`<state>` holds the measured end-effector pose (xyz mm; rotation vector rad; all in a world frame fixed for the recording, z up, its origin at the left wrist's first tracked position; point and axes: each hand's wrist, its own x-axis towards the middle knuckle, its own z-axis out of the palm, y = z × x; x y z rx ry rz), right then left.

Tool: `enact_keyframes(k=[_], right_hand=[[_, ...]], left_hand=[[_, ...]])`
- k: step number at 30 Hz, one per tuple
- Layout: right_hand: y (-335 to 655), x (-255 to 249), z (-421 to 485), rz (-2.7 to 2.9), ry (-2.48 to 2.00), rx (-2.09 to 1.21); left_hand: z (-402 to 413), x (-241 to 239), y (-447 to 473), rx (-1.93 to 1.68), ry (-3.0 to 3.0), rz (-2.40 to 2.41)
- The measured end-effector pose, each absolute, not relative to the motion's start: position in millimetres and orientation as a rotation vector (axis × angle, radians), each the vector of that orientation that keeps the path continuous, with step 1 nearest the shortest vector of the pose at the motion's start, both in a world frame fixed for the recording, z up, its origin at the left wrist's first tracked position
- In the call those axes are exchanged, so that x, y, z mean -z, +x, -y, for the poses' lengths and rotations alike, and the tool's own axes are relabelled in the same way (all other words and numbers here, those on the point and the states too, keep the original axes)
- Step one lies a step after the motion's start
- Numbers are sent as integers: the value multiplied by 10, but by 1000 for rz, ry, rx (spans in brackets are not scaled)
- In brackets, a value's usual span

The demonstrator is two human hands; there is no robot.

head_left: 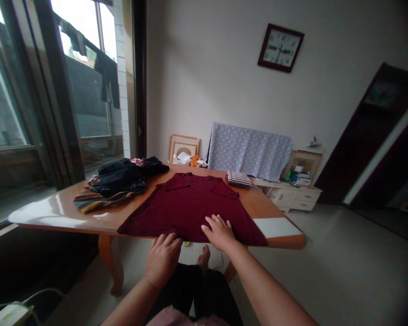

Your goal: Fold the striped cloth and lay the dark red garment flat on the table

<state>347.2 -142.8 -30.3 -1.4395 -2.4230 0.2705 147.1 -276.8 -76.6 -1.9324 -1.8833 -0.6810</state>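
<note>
A dark red short-sleeved T-shirt lies spread out on the wooden table, its neck toward the far side and its hem along the near edge. Dark patterning shows on its chest. At the hem, left of its middle, my left hand has its fingers curled over the cloth at the table edge. My right hand rests on the lower part of the shirt with its fingers spread, holding nothing.
Left on the table sits a heap of dark clothes with a striped garment. A folded striped garment lies at the back right, a white sheet at the right. Behind stand a cloth-covered object and a white cabinet.
</note>
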Motion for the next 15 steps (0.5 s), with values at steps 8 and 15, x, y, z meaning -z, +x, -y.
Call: enact_keyframes(k=[8,15], right_hand=[[3321,186,1213,2517,-1556,-370],[3141,172,1148,2558,-1580,-397]], left_hand=[[2755,823,1457,755,-1935,1855],[2762,866,1442,783,-1957,1835]])
